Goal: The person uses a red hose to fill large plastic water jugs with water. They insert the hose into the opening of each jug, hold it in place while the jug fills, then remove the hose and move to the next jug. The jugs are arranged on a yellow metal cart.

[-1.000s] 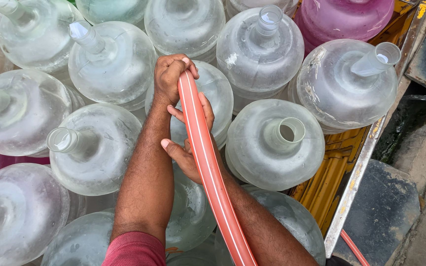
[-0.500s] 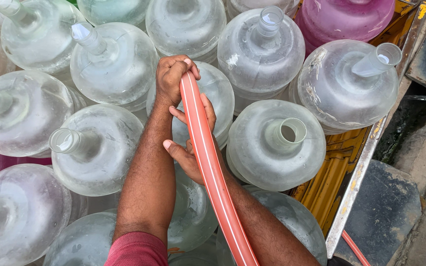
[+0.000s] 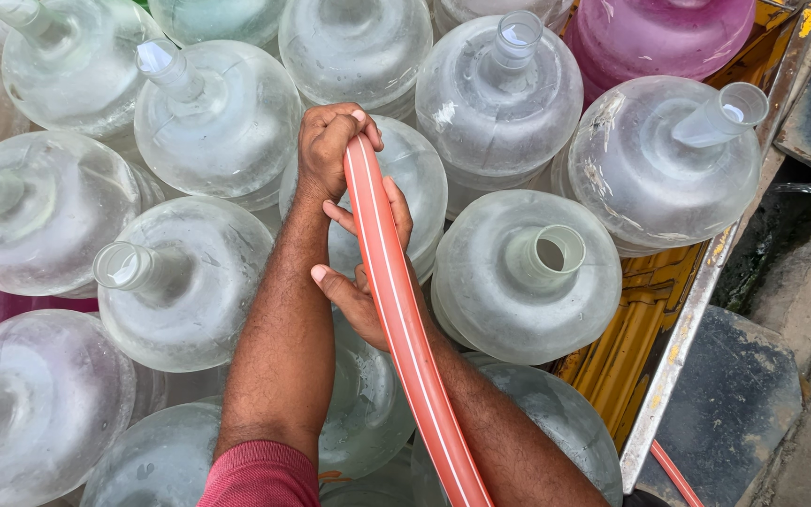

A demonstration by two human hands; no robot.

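Stock: about fourteen clear jugs (image 3: 527, 277), two pink jugs (image 3: 659, 33), one orange hose (image 3: 396, 300).
Left hand (image 3: 330, 145) fisting around the hose end; right hand (image 3: 368, 272) lying half-open beneath the hose.

Head view, steeply down, close

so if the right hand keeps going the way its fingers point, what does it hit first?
Likely the left hand, gripping the orange hose just beyond the right hand fingertips; depth between them is unclear.
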